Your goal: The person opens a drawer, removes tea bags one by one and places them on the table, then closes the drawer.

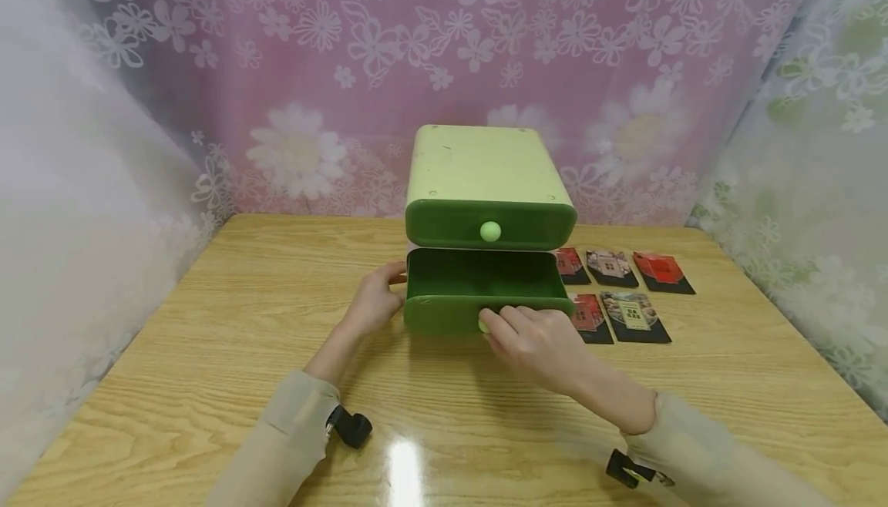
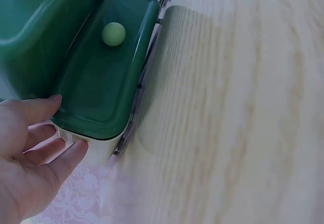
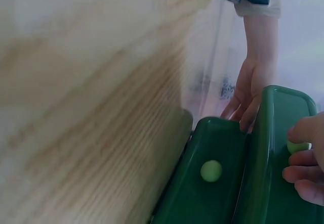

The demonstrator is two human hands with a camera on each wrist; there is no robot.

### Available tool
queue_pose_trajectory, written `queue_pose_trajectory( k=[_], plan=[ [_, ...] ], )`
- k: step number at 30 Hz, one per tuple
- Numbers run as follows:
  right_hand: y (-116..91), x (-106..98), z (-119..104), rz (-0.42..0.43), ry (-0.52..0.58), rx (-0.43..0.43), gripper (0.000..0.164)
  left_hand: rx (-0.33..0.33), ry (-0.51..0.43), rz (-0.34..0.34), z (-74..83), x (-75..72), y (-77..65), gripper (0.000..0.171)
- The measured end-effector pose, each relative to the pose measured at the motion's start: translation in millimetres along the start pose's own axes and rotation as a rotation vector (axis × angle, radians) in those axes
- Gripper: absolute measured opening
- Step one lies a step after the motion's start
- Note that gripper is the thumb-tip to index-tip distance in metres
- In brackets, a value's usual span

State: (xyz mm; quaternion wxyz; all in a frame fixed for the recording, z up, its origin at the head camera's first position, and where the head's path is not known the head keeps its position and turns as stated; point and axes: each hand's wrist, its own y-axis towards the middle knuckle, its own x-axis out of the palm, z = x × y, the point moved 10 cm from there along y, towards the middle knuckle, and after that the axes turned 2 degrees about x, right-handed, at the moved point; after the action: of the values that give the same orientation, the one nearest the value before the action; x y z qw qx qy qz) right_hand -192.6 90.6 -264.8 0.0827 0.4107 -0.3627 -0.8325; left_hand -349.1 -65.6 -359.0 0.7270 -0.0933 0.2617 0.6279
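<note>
A cream drawer cabinet [image 1: 486, 160] with green drawer fronts stands on the table. Its top drawer [image 1: 444, 223] is closed, while the drawer below [image 1: 444, 316] is pulled out and its visible inside is bare. My right hand [image 1: 537, 341] pinches the round light-green knob [image 3: 298, 146] of that pulled-out drawer between thumb and fingers. Underneath, a closed bottom drawer [image 2: 96, 82] with its own knob [image 2: 113, 34] shows in both wrist views. My left hand [image 1: 375, 299] touches the cabinet's left side near the front corner, fingers loosely extended and thumb at the drawer edge.
Several small dark rectangular cards or packets with red and pale pictures, such as the red one [image 1: 662, 270] and the pale one [image 1: 634, 316], lie right of the cabinet. Flowered curtains [image 1: 388, 45] hang behind the wooden table [image 1: 277, 283] and at its sides.
</note>
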Motion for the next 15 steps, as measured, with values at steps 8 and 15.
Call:
queue_pose_trajectory(
  k=[8,15],
  plan=[
    [3,19,18,-0.077,0.011,0.044,0.027,0.006,0.012,0.017,-0.1,-1.0,1.5,0.035],
    [5,25,27,-0.083,0.005,0.067,0.027,-0.019,-0.007,0.014,-3.5,-0.6,1.1,0.034]
  ],
)
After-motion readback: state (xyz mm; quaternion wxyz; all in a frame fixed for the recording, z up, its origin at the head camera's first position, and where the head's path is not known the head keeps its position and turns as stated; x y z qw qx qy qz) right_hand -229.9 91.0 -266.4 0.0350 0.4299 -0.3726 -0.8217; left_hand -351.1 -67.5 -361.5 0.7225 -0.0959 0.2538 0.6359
